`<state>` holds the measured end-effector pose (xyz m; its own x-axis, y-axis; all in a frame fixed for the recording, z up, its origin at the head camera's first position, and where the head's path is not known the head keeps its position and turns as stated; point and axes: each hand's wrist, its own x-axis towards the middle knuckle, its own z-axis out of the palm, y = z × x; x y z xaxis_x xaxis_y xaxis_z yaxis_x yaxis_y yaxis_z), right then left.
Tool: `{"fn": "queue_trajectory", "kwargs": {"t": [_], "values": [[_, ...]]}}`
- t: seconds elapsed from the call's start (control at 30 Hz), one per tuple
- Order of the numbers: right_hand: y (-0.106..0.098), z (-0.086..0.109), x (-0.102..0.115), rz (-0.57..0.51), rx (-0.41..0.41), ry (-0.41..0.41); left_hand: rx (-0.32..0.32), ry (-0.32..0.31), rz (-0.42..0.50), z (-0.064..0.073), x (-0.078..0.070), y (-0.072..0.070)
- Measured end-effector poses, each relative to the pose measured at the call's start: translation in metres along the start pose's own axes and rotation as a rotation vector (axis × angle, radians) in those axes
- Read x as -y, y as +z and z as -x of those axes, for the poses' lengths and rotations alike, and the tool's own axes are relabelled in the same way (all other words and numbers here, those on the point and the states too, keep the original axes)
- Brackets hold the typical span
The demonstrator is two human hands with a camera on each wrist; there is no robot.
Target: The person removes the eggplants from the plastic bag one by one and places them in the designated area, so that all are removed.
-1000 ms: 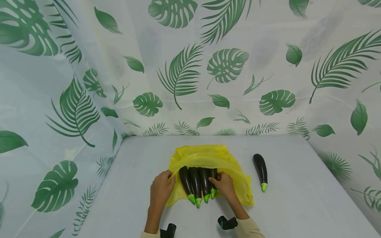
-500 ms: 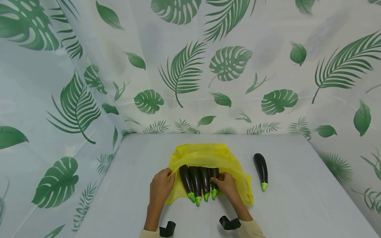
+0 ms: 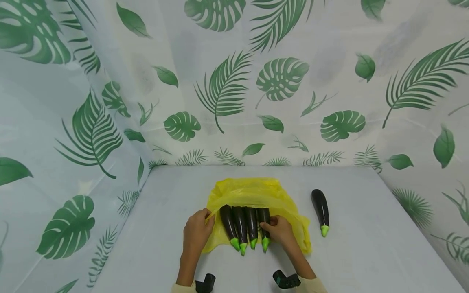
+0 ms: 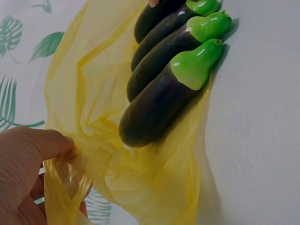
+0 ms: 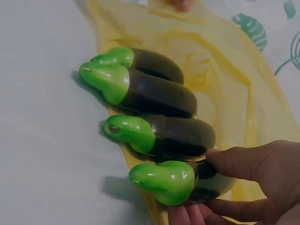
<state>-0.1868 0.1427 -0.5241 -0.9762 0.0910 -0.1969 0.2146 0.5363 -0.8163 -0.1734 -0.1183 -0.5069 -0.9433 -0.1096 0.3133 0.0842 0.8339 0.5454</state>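
Observation:
A yellow plastic bag (image 3: 249,189) lies on the table with its mouth toward me. Several dark eggplants (image 3: 239,224) with green stem ends lie side by side in the mouth, stems pointing out toward me. My left hand (image 3: 197,228) pinches the left edge of the mouth between thumb and fingers; the left wrist view shows the thin film (image 4: 70,183) bunched there. With thumb on top and fingers beneath, my right hand (image 5: 262,183) grips the rightmost eggplant (image 5: 171,183). One more eggplant (image 3: 320,209) lies alone to the right of the bag.
The table (image 3: 366,252) has a pale cloth surface. Behind it and on both sides hang white sheets (image 3: 234,81) printed with green leaves. Black wrist devices (image 3: 286,280) sit on both forearms.
My right hand has shifted slightly right with the rightmost eggplant, opening a small gap beside its neighbour. The left hand keeps its hold on the bag.

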Motion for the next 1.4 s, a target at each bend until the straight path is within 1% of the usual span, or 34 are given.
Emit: {"fn": "queue_trajectory", "kwargs": {"t": [0.33, 0.5, 0.6, 0.87, 1.1, 1.4], "values": [[-0.004, 0.010, 0.001, -0.084, 0.033, 0.061, 0.024, -0.022, -0.009, 0.000, 0.000, 0.000], [-0.004, 0.010, 0.007, -0.123, 0.045, 0.073, 0.016, -0.026, -0.005, -0.002, 0.000, -0.003], [-0.004, 0.011, 0.009, -0.127, 0.050, 0.075, 0.017, -0.033, 0.002, -0.003, 0.000, -0.004], [-0.007, 0.018, 0.010, -0.108, 0.062, 0.087, 0.029, -0.029, 0.014, -0.001, 0.000, 0.001], [-0.009, 0.021, 0.011, -0.121, 0.086, 0.092, 0.026, -0.028, 0.007, -0.001, -0.002, -0.002], [-0.009, 0.025, 0.009, -0.120, 0.089, 0.100, 0.019, -0.032, 0.007, -0.001, -0.002, -0.002]]}}
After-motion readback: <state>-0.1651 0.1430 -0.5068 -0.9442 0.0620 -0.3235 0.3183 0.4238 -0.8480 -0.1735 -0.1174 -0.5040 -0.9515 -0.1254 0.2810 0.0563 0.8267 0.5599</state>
